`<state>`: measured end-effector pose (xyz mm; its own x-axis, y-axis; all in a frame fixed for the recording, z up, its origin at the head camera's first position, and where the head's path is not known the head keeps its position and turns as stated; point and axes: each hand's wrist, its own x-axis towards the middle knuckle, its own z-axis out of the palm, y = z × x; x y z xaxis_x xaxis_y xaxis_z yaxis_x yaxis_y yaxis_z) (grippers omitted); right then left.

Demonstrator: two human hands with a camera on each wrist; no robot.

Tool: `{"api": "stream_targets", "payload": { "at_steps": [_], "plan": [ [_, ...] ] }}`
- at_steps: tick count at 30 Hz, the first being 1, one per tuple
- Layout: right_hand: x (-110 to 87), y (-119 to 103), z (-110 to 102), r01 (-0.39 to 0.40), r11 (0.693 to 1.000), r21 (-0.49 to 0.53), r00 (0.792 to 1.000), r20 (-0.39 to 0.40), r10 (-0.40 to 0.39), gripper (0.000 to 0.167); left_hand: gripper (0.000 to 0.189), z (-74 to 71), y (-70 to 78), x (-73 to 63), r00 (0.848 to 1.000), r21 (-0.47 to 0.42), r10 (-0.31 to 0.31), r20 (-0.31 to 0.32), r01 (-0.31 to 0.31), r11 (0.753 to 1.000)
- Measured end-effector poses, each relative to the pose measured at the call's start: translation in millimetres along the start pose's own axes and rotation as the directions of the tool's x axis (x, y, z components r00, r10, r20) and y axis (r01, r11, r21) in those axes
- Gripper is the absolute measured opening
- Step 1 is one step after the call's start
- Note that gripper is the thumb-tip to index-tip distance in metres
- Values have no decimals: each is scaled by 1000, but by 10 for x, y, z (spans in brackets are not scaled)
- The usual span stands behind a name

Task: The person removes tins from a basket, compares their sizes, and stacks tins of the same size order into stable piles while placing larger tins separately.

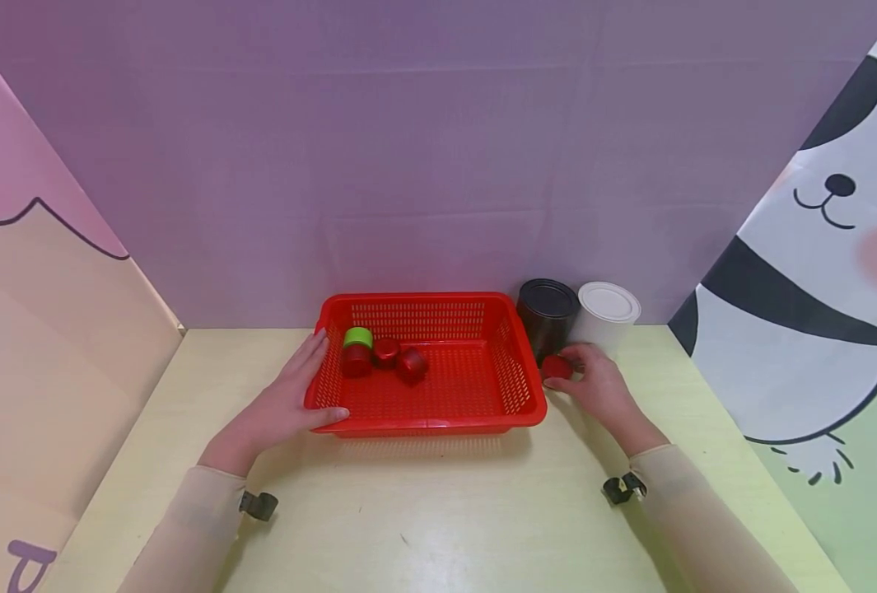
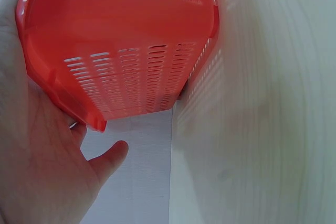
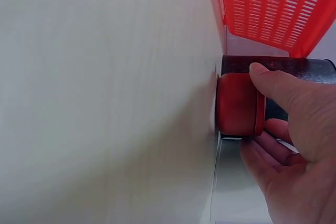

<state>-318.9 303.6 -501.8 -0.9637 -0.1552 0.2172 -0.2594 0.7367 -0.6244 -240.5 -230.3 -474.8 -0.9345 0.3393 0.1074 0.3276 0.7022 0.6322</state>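
Observation:
My left hand (image 1: 287, 403) rests on the left end of a red plastic basket (image 1: 426, 424), fingers stretched along the side rim and thumb lying over the front rim. From the left wrist view, the little finger stands out straight below the rim. Right of the basket, my right hand (image 1: 592, 380) pinches a small red lidded tin (image 3: 239, 103) between thumb and fingertips. The tin stands on the table, in front of a black can (image 1: 549, 301). Inside the basket, at the left, are several small red tins (image 1: 412, 365) and a green one (image 1: 358, 336).
A white can (image 1: 608, 303) stands right of the black can, both close to the purple back wall (image 1: 423, 165). The pale wooden table (image 1: 423, 527) stretches out in front of the basket. Printed panels flank both sides, with a panda (image 1: 838, 206) on the right.

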Motion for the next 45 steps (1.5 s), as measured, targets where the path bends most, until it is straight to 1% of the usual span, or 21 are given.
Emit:
{"api": "stream_targets", "payload": {
  "at_steps": [4, 8, 12, 17, 21, 24, 28, 36, 39, 42, 45],
  "plan": [
    [-26, -20, -20, 19, 1000, -4, 1000, -16, -20, 55, 127, -8, 15, -9, 1000, 5, 1, -1, -1, 1000],
    [-46, -18, -23, 62, 998, 1, 997, -48, -62, 51, 127, -11, 23, -15, 1000, 4, -5, -4, 5, 1000],
    [-55, -33, -46, 91, 996, 8, 991, -99, -90, 42, 127, -11, 35, -18, 1000, 3, -14, -4, 14, 1000],
    [-51, -121, -109, 119, 992, 33, 979, -172, -112, 27, 127, -10, 45, -21, 1000, 8, -14, -2, 14, 1000],
    [-33, -204, -147, 120, 992, 45, 975, -194, -109, 18, 127, -7, 43, -20, 1000, 13, -12, -5, 12, 1000],
    [-23, -286, -172, 120, 992, 44, 975, -193, -109, 16, 126, -6, 43, -20, 1000, 11, -11, -5, 11, 1000],
    [-6, -435, -209, 145, 988, 58, 973, -187, -132, 16, 126, -9, 46, -22, 1000, 7, -11, -2, 11, 1000],
    [59, -737, -281, 240, 968, 71, 961, -162, -226, 16, 125, -22, 63, -31, 1000, 1, -22, -3, 22, 1000],
    [88, -821, -294, 268, 959, 91, 956, -150, -253, 16, 125, -23, 65, -31, 1000, 3, -14, -5, 14, 1000],
    [119, -895, -307, 276, 955, 106, 957, -127, -262, 16, 125, -23, 64, -33, 1000, 6, -5, -11, 5, 1000],
    [144, -971, -328, 260, 959, 116, 963, -98, -250, 15, 125, -24, 73, -38, 1000, 3, -5, -15, 5, 1000]
  ]
}}
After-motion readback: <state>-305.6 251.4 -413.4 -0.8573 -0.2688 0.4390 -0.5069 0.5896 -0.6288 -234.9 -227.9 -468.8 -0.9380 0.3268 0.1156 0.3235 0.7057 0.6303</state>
